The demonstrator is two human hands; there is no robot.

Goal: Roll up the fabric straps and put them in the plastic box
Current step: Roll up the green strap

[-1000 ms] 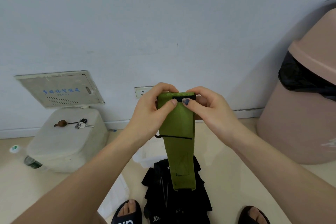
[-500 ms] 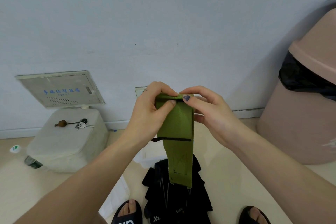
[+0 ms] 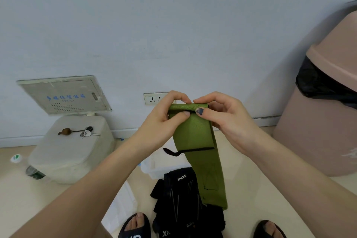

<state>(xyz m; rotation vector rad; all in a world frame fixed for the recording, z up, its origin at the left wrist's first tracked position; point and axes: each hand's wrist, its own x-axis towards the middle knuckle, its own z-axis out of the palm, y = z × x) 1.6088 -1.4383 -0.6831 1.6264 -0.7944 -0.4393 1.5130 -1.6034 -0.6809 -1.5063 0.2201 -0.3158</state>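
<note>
The roll at the top of the green fabric strap (image 3: 195,131) has grown since a moment ago, both the left hand (image 3: 164,120) and right hand (image 3: 224,116) pinching it in the air so the tail hangs freely above the clear plastic box (image 3: 154,166) on the floor.

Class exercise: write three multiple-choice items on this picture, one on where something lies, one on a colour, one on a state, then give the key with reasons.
1. Where do the metal keys lie?
A. on the white foam box
B. in the pink plastic bin
C. on the floor by the sandals

2. What colour is the fabric strap being held?
A. black
B. olive green
C. pink

3. How is that strap now?
A. fully rolled
B. flat on the floor
C. rolled at the top, the rest hanging

Key: 1 A, the keys rest on the box's top. 2 B, its cloth is green. 3 C, the left hand and right hand pinch the rolled top while the tail hangs.
</note>
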